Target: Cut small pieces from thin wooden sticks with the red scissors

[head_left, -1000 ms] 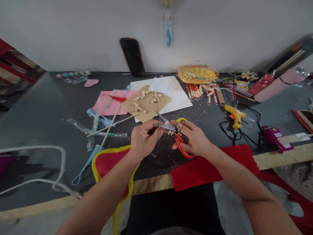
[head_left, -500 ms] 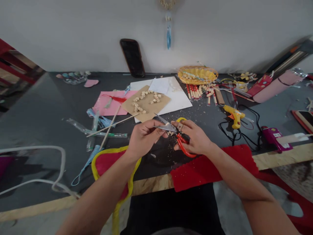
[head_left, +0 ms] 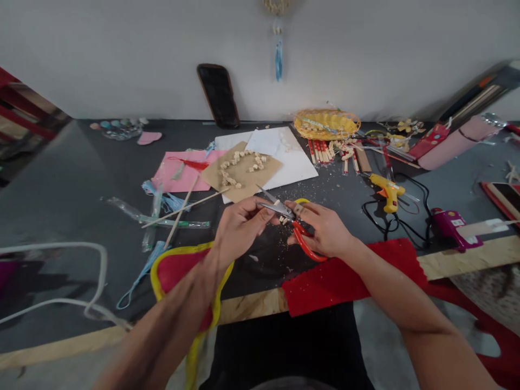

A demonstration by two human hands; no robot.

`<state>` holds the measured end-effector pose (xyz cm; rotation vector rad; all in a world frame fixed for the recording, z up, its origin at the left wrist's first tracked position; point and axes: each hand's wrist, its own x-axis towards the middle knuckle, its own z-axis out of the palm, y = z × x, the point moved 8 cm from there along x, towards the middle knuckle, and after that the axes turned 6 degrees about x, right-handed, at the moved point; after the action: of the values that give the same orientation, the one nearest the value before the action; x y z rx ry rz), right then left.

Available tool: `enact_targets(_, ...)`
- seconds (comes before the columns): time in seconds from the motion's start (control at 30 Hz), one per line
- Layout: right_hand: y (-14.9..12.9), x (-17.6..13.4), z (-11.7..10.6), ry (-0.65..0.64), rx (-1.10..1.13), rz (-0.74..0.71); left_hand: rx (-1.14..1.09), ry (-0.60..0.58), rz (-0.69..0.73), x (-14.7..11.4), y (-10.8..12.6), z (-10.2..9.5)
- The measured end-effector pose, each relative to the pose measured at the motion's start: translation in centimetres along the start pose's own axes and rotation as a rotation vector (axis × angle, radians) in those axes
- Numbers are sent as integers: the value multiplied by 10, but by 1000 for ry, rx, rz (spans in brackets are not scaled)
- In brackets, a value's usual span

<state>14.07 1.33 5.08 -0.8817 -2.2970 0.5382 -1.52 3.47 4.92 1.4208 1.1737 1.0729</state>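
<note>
My right hand (head_left: 325,230) grips a pair of scissors (head_left: 299,234) with red and yellow handles, fingers in the loops. The blades are apart and point left, toward the brown paper. My left hand (head_left: 244,222) is closed in a pinch right at the blades. A small pale piece (head_left: 277,202) shows between the blades, by the left fingertips; its held end is hidden. Pale crumbs (head_left: 284,220) lie on the table beneath. Just beyond, a curved row of small cream pieces (head_left: 231,158) rests on the brown paper (head_left: 247,184).
A yellow glue gun (head_left: 388,192) with a black cord lies to the right, near a purple box (head_left: 455,230). Behind are a wicker basket (head_left: 325,134) and a phone (head_left: 219,97) against the wall. Thin sticks (head_left: 187,208) and blue tassels (head_left: 174,203) lie left; red cloth (head_left: 325,295) at the front.
The view has shifted very slightly. The scissor blades have tilted a little, and both hands keep nearly the same place and grip.
</note>
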Motion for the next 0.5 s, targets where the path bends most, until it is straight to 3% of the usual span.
enact_targets(0.2,7,1,1,16,13,68,160,106,110,-3,10,-5)
enact_targets(0.5,4,1,3,15,92,59,-48,67,73,-4,3,-4)
